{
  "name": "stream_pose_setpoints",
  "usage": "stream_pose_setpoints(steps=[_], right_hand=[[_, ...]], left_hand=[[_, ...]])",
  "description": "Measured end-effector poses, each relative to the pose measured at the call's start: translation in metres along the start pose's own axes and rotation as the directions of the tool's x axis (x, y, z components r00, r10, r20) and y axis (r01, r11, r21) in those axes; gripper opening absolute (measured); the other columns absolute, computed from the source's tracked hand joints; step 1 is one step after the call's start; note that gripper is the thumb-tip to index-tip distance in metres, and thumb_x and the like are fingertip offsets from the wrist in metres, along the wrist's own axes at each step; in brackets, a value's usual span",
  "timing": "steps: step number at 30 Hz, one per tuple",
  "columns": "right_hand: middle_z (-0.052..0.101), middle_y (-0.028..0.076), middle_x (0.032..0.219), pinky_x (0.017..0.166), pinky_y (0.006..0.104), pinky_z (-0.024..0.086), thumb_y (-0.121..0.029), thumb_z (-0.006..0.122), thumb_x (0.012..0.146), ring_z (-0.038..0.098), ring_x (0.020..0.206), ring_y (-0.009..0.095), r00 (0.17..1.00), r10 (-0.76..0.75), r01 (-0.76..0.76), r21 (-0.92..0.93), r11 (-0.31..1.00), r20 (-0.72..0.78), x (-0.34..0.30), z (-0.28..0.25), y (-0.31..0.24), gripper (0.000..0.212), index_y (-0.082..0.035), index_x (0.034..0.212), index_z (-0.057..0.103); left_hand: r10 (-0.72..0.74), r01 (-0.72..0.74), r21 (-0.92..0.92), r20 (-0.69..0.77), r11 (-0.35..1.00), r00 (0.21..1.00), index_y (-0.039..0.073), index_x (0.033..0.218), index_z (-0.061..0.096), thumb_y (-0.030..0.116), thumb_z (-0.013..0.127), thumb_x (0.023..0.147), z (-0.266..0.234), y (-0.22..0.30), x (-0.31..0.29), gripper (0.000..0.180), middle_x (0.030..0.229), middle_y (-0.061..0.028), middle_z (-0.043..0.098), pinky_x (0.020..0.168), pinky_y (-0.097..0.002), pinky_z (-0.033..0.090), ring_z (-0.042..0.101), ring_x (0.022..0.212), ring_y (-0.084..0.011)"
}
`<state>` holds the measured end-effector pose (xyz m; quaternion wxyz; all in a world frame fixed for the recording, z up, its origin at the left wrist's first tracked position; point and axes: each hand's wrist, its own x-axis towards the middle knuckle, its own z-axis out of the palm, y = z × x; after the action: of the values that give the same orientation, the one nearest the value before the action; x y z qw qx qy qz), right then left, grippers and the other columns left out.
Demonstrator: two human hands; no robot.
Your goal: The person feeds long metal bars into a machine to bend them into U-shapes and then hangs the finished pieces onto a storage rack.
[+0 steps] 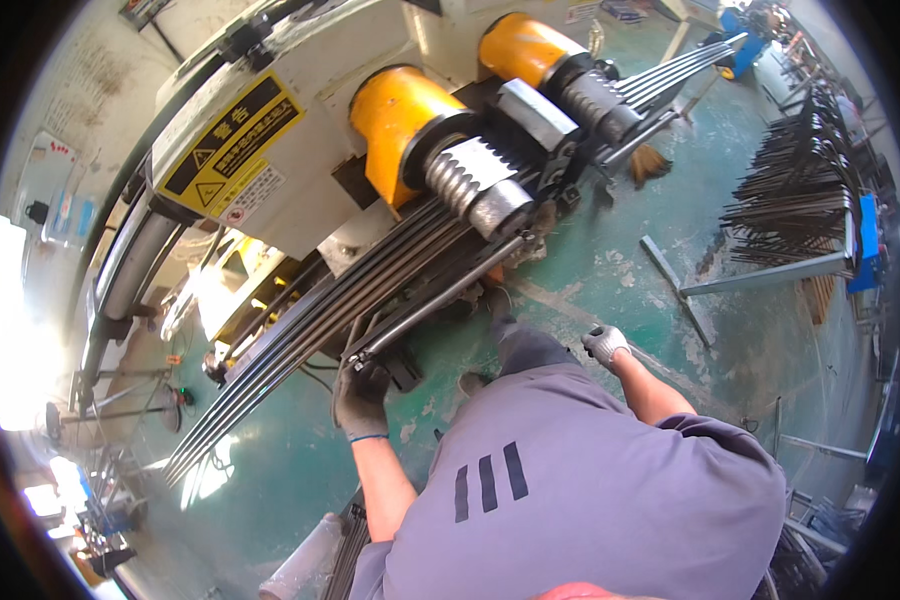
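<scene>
My left hand, in a grey work glove with a blue cuff edge, is raised at the near end of a round metal bar on the front of a machine. Its fingertips reach to the lower edge of several long thin metal rods; the bar end partly hides the fingers, so their grip is unclear. The rods lie side by side and slant under ridged metal rollers with orange covers. Away from the machine, on my right, my right hand is gloved and curled closed, with nothing visible in it.
A yellow-and-black warning label marks the machine's pale housing. Dark bent rods hang on a metal rack at the far right, its leg reaching over the green floor. A broom head is beyond the rollers. A wrapped roll lies lower left.
</scene>
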<state>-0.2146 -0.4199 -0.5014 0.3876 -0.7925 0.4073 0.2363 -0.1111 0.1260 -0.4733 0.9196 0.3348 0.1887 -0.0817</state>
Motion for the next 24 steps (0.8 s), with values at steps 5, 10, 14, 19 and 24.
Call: stream_pose_setpoints(steps=[5,10,14,19,24], right_hand=[[0.074,0.014,0.078,0.071,0.0347,0.054,-0.032,0.068,0.088,0.068,0.072,0.019,0.943,-0.187,0.216,0.081,0.973,-0.276,-0.010,-0.015,-0.028,0.038,0.005,0.097,0.076],[0.075,0.011,0.095,0.081,0.0320,0.053,-0.020,0.071,0.092,0.068,0.088,0.016,0.719,-0.524,0.678,0.296,0.673,-0.457,-0.022,-0.039,-0.138,0.032,0.004,0.112,0.073],[0.072,0.010,0.119,0.088,0.0286,0.053,-0.016,0.074,0.093,0.066,0.103,0.017,0.755,-0.514,0.631,0.665,0.400,-0.407,-0.091,-0.080,-0.246,0.038,0.000,0.127,0.068],[0.070,0.008,0.122,0.094,0.0270,0.049,-0.011,0.069,0.097,0.062,0.107,0.013,0.740,-0.463,0.608,0.780,0.151,-0.487,-0.075,-0.081,-0.274,0.036,0.002,0.131,0.065],[0.070,0.013,0.125,0.099,0.0305,0.048,-0.016,0.067,0.099,0.064,0.109,0.019,0.725,-0.408,0.656,0.737,0.164,-0.555,-0.057,-0.087,-0.281,0.040,0.005,0.132,0.062]], left_hand=[[0.131,-0.127,0.055,-0.075,0.990,0.989,0.009,0.127,0.063,0.032,0.047,0.109,0.056,0.058,-0.021,0.034,0.123,-0.0127,0.068,0.097,-0.0485,0.052,0.065,0.109,-0.0333],[0.377,-0.374,0.052,-0.081,0.926,0.923,0.004,0.140,0.055,0.029,0.037,0.111,0.128,0.109,-0.048,0.043,0.137,-0.0159,0.063,0.108,-0.0472,0.048,0.060,0.123,-0.0333],[0.499,-0.500,0.039,-0.159,0.865,0.852,-0.004,0.144,0.050,0.028,0.036,0.110,0.172,0.114,-0.066,0.048,0.143,-0.0220,0.058,0.118,-0.0491,0.042,0.056,0.134,-0.0345],[0.554,-0.554,0.003,0.019,0.832,0.832,-0.005,0.143,0.051,0.027,0.049,0.106,0.206,0.113,-0.074,0.049,0.136,-0.0204,0.062,0.113,-0.0491,0.044,0.058,0.127,-0.0351],[0.648,-0.615,0.234,-0.104,0.753,0.755,-0.007,0.139,0.052,0.034,0.052,0.107,0.231,0.134,-0.072,0.052,0.136,-0.0232,0.060,0.112,-0.0495,0.045,0.059,0.125,-0.0351]])
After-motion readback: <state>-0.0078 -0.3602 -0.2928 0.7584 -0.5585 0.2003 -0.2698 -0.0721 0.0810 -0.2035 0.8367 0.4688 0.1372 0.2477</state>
